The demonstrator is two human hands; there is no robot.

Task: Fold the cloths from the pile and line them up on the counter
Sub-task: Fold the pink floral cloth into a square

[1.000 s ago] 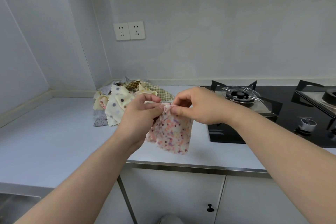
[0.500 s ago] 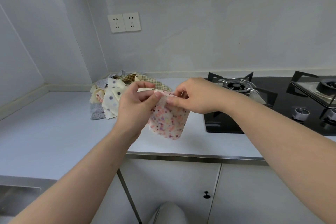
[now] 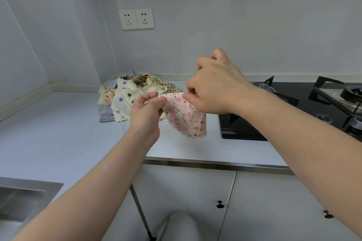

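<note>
Pink speckled cloth (image 3: 186, 118) hangs above the counter (image 3: 58, 129), pinched along its top edge by both hands: the left hand (image 3: 146, 112) grips its left corner, the right hand (image 3: 213, 88) its right. The pile of cloths (image 3: 125, 100) lies farther left, near the wall corner.

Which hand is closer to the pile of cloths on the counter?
Left. The left hand is just in front of the pile, at its right edge; the right hand is further right, toward the stove. Both pinch the pink cloth.
</note>
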